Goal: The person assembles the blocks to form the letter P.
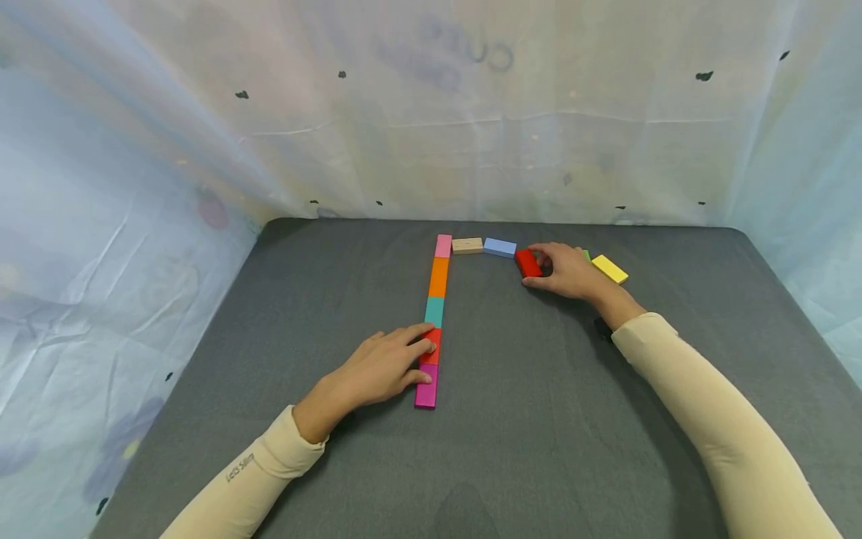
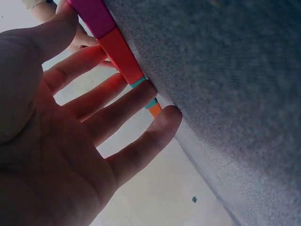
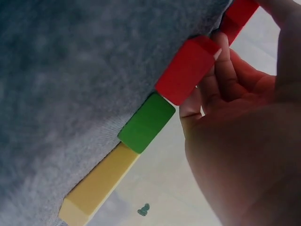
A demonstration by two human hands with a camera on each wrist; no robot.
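A column of flat blocks lies on the grey table (image 1: 539,419): pink (image 1: 443,245), orange (image 1: 438,277), teal (image 1: 434,311), red (image 1: 434,337), magenta (image 1: 426,391). My left hand (image 1: 419,350) lies flat beside the column, its straight fingers touching that red block (image 2: 120,52) and the magenta block (image 2: 94,16). From the pink block a row runs right: beige (image 1: 467,245), blue (image 1: 500,247), a second red block (image 1: 528,263), a mostly hidden green block (image 3: 146,122), yellow (image 1: 609,269). My right hand (image 1: 548,269) grips the second red block (image 3: 188,70) between thumb and curled fingers.
A pale plastic sheet (image 1: 431,135) hangs close behind the table and along both sides. Bare grey cloth stretches left of the column and across the front of the table. Both forearms wear cream sleeves.
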